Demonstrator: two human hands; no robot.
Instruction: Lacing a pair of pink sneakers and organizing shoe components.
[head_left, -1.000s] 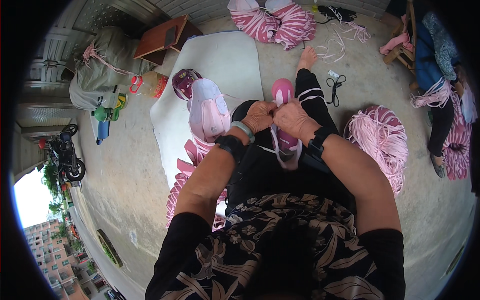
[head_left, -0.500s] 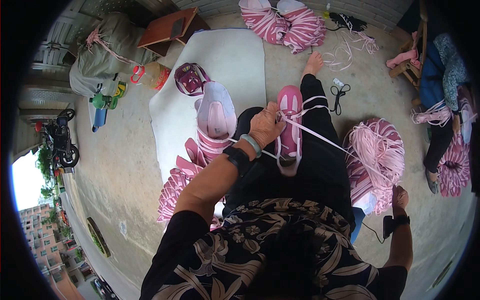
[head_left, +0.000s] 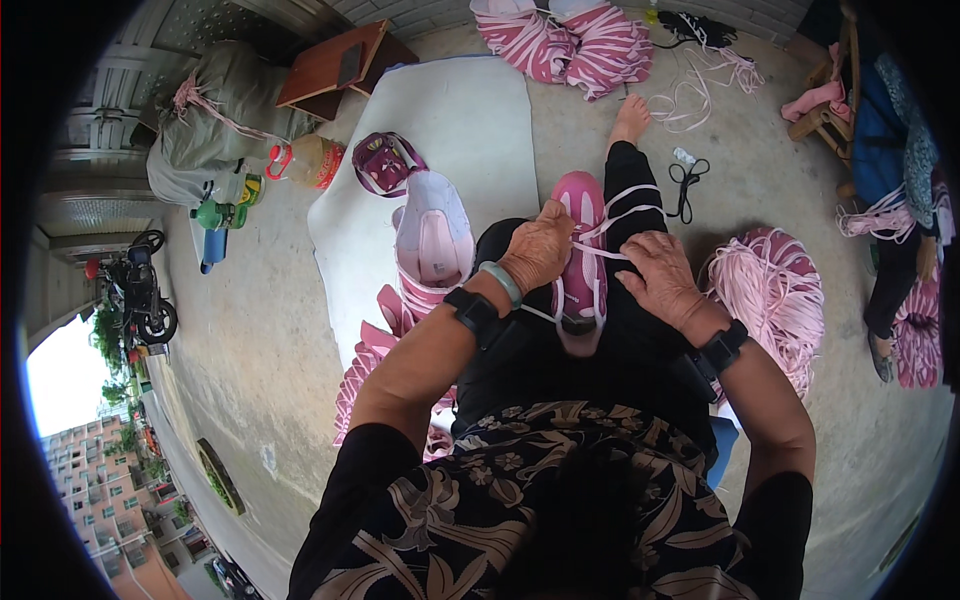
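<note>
A pink shoe upper [head_left: 577, 283] with light pink lacing lies on my lap, toe pointing away from me. My left hand [head_left: 540, 247] is closed at its left edge, gripping the lacing area. A pale pink shoelace [head_left: 603, 252] runs from the shoe's eyelets to my right hand [head_left: 660, 272], whose thumb and forefinger are closed around it just right of the shoe. Another stretch of lace loops across my right leg. Left of my knees, a stack of pink uppers [head_left: 436, 245] opens toward me with its pale lining showing.
On the right lies a pink bundle of uppers heaped with laces [head_left: 765, 300]. Black scissors [head_left: 687, 190] rest on the floor beyond it. A white sheet [head_left: 460, 110] spreads at the left, with a purple bag [head_left: 383, 165] on it. Another person's leg [head_left: 887, 300] shows at far right.
My right hand has come in from the far lower right to beside the shoe, and the long lace that stretched out to the right is drawn in. My left hand stays at the shoe.
</note>
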